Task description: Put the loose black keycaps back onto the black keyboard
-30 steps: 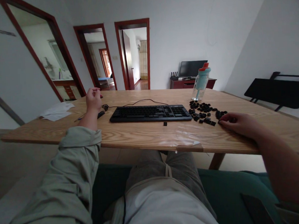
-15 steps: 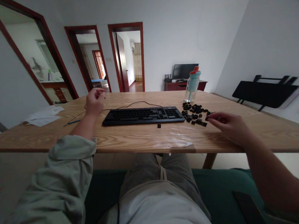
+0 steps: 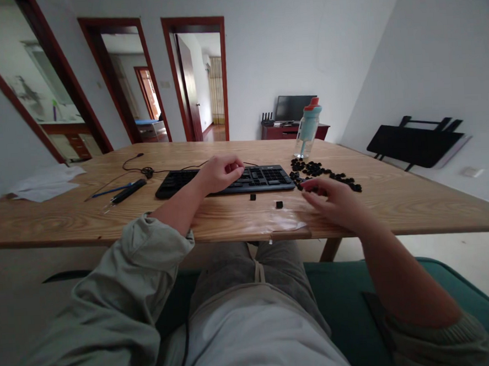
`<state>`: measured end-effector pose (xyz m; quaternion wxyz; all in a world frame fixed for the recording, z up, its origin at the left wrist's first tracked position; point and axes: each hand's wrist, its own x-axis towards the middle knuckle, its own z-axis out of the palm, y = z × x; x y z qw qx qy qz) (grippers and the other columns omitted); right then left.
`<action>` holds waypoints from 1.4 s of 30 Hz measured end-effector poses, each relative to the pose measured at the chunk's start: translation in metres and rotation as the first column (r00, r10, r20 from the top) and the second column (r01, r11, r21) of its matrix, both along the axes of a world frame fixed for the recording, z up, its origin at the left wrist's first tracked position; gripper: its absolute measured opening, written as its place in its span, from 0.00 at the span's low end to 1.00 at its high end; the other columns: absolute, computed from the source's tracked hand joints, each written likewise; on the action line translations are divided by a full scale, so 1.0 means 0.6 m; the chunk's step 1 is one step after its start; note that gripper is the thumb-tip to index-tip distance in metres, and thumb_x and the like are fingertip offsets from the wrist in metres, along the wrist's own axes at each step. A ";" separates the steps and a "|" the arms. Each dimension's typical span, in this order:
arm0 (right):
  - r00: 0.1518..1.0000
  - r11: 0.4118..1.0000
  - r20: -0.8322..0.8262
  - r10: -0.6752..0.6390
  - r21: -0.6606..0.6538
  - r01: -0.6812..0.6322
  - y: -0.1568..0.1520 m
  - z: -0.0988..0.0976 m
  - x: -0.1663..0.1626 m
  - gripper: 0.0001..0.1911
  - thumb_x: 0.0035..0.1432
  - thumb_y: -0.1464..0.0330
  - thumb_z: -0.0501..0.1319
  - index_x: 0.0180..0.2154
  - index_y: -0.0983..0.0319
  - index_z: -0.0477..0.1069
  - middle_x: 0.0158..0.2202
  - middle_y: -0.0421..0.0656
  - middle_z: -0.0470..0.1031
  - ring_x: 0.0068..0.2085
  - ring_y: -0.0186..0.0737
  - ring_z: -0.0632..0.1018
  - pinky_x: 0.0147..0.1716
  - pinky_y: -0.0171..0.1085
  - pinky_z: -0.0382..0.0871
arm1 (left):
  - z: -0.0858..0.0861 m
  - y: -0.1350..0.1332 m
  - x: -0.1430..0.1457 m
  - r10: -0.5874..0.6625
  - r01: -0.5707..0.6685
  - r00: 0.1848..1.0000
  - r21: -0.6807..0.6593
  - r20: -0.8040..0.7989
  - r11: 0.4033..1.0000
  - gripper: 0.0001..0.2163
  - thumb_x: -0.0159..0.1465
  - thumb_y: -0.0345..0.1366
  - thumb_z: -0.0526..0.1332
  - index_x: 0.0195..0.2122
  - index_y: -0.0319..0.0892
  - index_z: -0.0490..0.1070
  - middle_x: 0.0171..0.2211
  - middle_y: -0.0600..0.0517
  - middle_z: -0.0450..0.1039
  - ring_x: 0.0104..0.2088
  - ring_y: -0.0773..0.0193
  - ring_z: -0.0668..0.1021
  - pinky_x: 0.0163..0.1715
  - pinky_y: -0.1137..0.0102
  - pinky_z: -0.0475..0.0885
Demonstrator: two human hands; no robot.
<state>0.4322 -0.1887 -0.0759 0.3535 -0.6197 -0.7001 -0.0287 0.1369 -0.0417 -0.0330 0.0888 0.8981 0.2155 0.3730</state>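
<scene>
Long black plastic keyboard (image 3: 269, 177): on pale wooden table (image 3: 226, 220), middle hidden by left hand.
Left hand (image 3: 221, 173): fingers curled; grip cannot be told.
Right hand (image 3: 330, 198): beside small black keycaps (image 3: 316, 170); fingertip hold indiscernible.

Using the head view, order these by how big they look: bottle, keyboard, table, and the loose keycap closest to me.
Largest to smallest:
1. Table
2. Keyboard, partly covered
3. Bottle
4. Keycap

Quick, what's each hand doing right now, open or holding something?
Left hand: curled over the black rectangular keyboard; grip cannot be told.
Right hand: curled near the small black keycaps; grip cannot be told.
</scene>
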 end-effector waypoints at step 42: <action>0.717 0.948 -0.628 0.303 0.120 -0.296 0.022 0.001 -0.081 0.14 0.53 0.57 0.67 0.38 0.59 0.74 0.36 0.43 0.79 0.37 0.41 0.78 0.35 0.38 0.72 | -0.033 -0.097 0.109 -0.170 0.170 0.985 0.004 0.038 0.985 0.07 0.62 0.38 0.64 0.41 0.44 0.74 0.33 0.54 0.77 0.28 0.68 0.73 0.31 0.72 0.67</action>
